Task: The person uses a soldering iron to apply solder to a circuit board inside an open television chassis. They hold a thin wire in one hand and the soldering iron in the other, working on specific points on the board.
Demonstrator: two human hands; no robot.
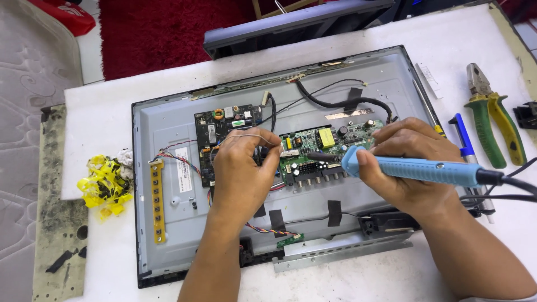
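An opened flat screen's grey back panel [168,117] lies on a white table. It carries a dark circuit board [224,126] and a green circuit board [324,146]. My right hand [408,162] grips a blue soldering iron [414,169], its dark tip resting on the green board's left part. My left hand [240,173] pinches a thin strand of solder wire [251,134] that arcs toward the iron's tip. A black cable [341,102] runs across the panel above the green board.
Green and yellow pliers [492,117] and a blue-handled tool [463,140] lie right of the panel. A yellow button strip [158,201] sits on the panel's left. Crumpled yellow tape [106,184] lies at the table's left edge. A red rug [168,28] is beyond.
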